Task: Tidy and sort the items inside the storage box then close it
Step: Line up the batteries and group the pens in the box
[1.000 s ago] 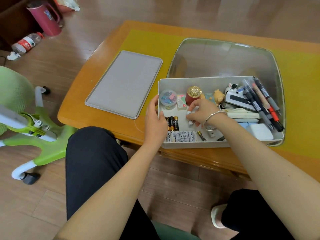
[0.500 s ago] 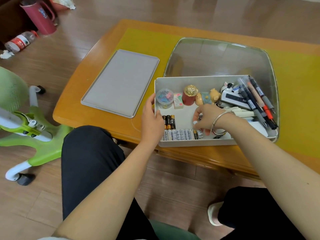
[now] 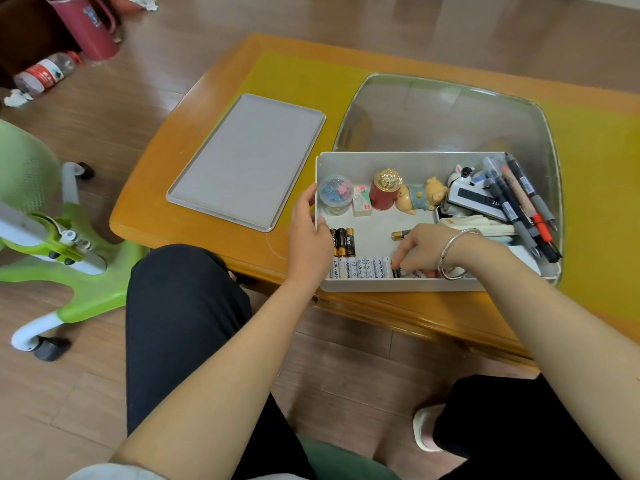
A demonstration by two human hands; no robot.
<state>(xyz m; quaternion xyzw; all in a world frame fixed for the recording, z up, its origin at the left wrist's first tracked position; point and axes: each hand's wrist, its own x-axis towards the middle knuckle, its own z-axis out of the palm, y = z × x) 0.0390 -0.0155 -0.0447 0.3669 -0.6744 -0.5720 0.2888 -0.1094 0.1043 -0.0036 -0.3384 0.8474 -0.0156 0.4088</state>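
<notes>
A white storage box point(image 3: 408, 158) sits open at the table's near edge. My left hand point(image 3: 308, 233) grips its left wall. Inside, white batteries point(image 3: 360, 267) lie in a row along the near wall, with three black-and-gold batteries point(image 3: 343, 241) just behind. My right hand point(image 3: 420, 251) reaches down at the right end of that row, fingertips pinching a dark battery point(image 3: 398, 270). One loose gold battery point(image 3: 400, 234) lies by my knuckles. A clip jar point(image 3: 335, 195), eraser point(image 3: 362, 200), red stamp point(image 3: 384, 190), bear figure point(image 3: 420, 197) and pens point(image 3: 519, 209) fill the back and right.
The grey box lid point(image 3: 247, 161) lies flat on the table to the left of the box. A glass inset point(image 3: 446, 116) covers the table behind it. A green chair base point(image 3: 69, 251) stands on the floor at left; a red jug point(image 3: 88, 26) and a bottle point(image 3: 45, 72) are far left.
My right hand moved from the middle of the box down to the near wall, at the end of the battery row. The bear figure came into view behind it. My left hand stayed on the wall.
</notes>
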